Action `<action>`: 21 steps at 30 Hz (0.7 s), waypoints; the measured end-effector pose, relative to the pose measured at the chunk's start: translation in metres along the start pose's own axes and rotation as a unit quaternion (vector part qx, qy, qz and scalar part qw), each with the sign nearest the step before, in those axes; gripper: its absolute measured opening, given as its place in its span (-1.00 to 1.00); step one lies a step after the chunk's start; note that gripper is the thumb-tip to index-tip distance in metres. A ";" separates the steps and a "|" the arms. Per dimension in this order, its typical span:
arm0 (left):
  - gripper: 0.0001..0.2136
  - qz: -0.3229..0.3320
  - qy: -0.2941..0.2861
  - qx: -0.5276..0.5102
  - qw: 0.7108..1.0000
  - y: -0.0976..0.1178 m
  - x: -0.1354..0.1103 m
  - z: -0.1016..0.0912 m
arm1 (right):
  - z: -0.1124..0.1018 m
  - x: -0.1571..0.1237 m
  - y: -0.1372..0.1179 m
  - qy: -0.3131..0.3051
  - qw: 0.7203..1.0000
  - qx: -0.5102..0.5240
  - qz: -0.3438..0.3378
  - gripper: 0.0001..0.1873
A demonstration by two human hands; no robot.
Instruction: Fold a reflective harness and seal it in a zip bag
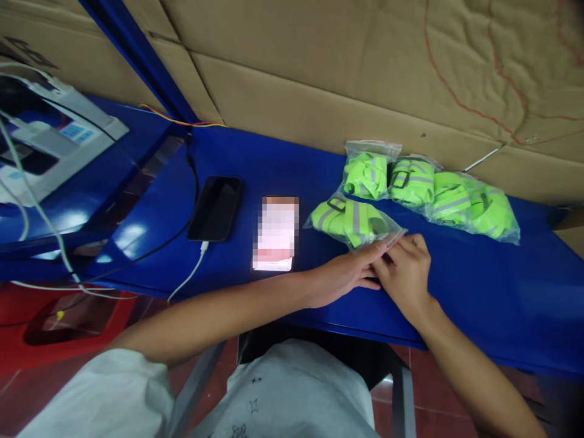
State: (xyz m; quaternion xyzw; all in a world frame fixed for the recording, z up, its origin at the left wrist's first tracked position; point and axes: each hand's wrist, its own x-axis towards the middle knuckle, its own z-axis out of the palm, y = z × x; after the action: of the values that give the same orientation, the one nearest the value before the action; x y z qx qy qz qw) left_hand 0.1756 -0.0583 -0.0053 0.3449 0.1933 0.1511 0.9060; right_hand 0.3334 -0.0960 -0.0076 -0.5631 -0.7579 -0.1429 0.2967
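A clear plastic bag holding a neon-green reflective strap (353,221) lies on the blue table (283,164). My left hand (347,274) and my right hand (404,271) meet at the bag's open end, and the fingers of both pinch its clear edge. Several more bagged green straps (429,188) lie in a row behind, against the cardboard wall.
A dark phone (215,208) on a white charging cable (191,274) and a lit phone (275,234) lie to the left of the bags. A white device (50,140) with cables sits at the far left. Cardboard sheets (365,67) back the table. Red floor below.
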 end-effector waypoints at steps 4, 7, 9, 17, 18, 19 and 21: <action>-0.08 -0.071 -0.022 0.096 0.993 -0.003 -0.002 0.002 | 0.000 -0.001 0.003 0.030 0.999 -0.020 0.013 -0.69; -0.13 -0.024 0.000 0.335 0.942 0.006 -0.018 0.004 | -0.011 0.004 0.005 0.035 0.999 0.021 0.020 -0.69; -0.37 0.149 0.075 0.545 0.822 0.014 -0.031 0.002 | -0.025 0.009 0.005 0.027 0.997 0.062 0.047 -0.66; -0.35 0.349 0.110 0.602 0.710 0.029 -0.044 -0.003 | -0.088 0.031 -0.016 -0.043 0.959 0.271 0.067 -0.75; -0.35 0.311 0.097 0.552 0.767 0.029 -0.044 -0.001 | -0.090 0.034 -0.014 -0.040 0.961 0.269 0.040 -0.86; -0.35 0.278 0.095 0.500 0.814 0.028 -0.043 0.001 | -0.090 0.038 -0.010 -0.056 0.963 0.264 0.007 -0.87; -0.34 0.238 0.100 0.398 0.880 0.024 -0.040 0.002 | -0.087 0.044 0.000 -0.138 0.956 0.251 -0.061 -0.60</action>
State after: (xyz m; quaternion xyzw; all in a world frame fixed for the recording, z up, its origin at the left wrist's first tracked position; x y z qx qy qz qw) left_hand 0.1375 -0.0582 0.0222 0.6948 0.2392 0.3062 0.6052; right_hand 0.3506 -0.1100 0.0871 -0.4377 -0.8359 0.1131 0.3113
